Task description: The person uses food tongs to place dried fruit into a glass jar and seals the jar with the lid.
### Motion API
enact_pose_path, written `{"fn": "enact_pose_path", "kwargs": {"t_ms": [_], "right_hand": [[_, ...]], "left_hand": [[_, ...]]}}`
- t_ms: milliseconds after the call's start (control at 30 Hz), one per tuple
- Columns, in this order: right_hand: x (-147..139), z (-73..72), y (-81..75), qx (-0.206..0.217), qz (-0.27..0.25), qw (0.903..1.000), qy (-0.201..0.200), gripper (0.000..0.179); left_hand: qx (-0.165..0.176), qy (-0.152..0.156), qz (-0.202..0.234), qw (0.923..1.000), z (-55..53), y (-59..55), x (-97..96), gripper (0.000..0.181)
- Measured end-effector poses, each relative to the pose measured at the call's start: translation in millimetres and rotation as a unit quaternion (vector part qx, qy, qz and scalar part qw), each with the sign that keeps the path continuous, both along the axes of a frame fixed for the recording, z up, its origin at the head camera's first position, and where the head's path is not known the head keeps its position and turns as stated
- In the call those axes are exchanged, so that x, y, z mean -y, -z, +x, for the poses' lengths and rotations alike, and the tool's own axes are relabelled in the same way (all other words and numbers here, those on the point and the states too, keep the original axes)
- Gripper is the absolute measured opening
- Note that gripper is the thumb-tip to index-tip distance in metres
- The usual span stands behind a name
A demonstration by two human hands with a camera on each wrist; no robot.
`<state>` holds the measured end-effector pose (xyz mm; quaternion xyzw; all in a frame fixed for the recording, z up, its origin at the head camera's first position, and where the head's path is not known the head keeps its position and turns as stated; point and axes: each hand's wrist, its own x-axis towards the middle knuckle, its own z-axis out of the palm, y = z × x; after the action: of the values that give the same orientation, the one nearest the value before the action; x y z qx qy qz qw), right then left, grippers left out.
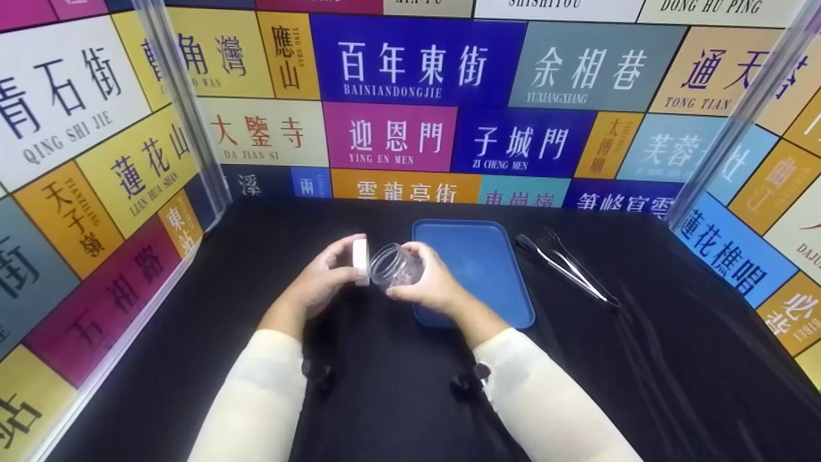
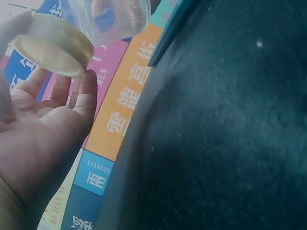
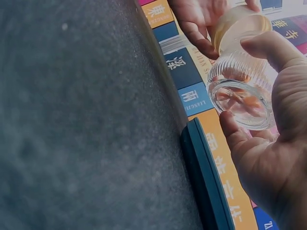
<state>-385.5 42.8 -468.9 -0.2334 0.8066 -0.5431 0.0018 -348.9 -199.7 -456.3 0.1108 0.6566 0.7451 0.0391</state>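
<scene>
A clear ribbed jar (image 1: 396,268) is tilted on its side above the table, its open mouth turned left. My right hand (image 1: 428,277) grips it around the body; in the right wrist view the thumb and fingers (image 3: 232,129) wrap the jar (image 3: 240,91). Just left of the mouth, my left hand (image 1: 324,276) pinches a pale round lid (image 1: 361,262) by its rim, thumb on one side and fingers on the other. A small gap shows between lid and jar. The left wrist view shows the hollow underside of the lid (image 2: 50,52).
A blue tray (image 1: 487,269) lies on the black tablecloth (image 1: 378,385), partly behind my right hand. Right of it rest metal tongs (image 1: 571,269). Panels with printed street names (image 1: 410,58) stand around the back and sides, with clear corner posts (image 1: 192,102).
</scene>
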Motion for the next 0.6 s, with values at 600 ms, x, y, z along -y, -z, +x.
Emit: {"fn": "enact_pose_path", "kwargs": {"t_ms": [600], "right_hand": [[2, 3.2, -2.6, -0.011, 0.031, 0.9978, -0.057, 0.089]], "left_hand": [[-0.024, 0.002, -0.169, 0.9853, 2.7, -5.3, -11.3, 0.073]]}}
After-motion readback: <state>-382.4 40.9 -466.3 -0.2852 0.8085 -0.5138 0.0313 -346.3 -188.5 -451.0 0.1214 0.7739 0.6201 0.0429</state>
